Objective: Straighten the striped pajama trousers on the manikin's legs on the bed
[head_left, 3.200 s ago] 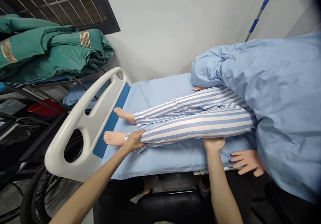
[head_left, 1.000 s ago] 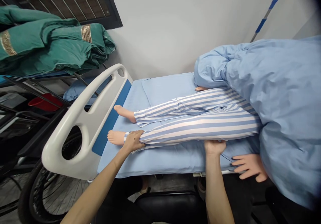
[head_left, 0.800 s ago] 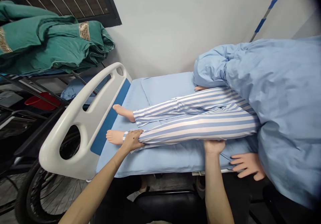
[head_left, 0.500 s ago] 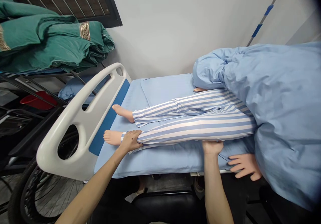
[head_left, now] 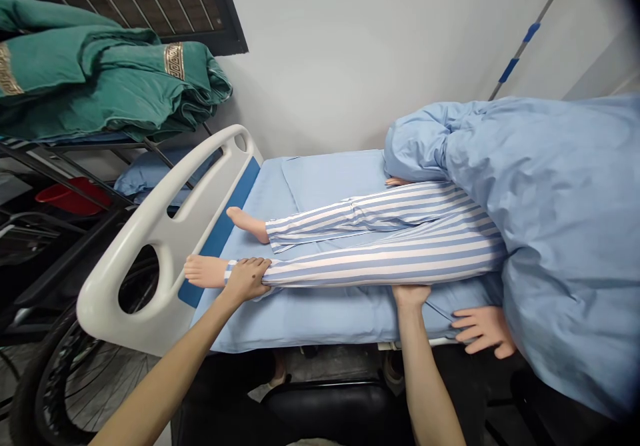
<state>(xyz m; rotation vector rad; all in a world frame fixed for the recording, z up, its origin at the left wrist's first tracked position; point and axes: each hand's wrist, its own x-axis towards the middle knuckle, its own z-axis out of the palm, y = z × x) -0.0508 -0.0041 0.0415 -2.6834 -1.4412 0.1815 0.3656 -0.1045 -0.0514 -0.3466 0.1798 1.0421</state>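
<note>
A manikin in blue-and-white striped trousers (head_left: pixel 380 263) lies on the bed, both legs stretched toward the footboard. My left hand (head_left: pixel 249 278) is wrapped over the near lower leg just above the ankle, closed on the trouser cuff. The bare near foot (head_left: pixel 205 271) reaches the footboard's blue panel in the view. Under the same leg, around the knee or lower thigh, my right hand (head_left: pixel 411 294) holds from below, its fingers hidden by the leg. The far foot (head_left: pixel 249 225) rests on the sheet. A blue quilt (head_left: pixel 555 186) covers the upper body; one manikin hand (head_left: pixel 485 330) sticks out at the near edge.
The white footboard (head_left: pixel 113 286) stands at the left of the bed sheet (head_left: pixel 325 326). Beyond it are a wheelchair wheel (head_left: pixel 55 393), a red basin (head_left: pixel 73 196) and a rack with green cloth (head_left: pixel 115 86). A black chair (head_left: pixel 330 406) is in front of me. A pole (head_left: pixel 520 49) leans by the wall.
The near leg has straightened and its foot has moved left toward the footboard. Both my hands have shifted left with the leg, keeping their hold.
</note>
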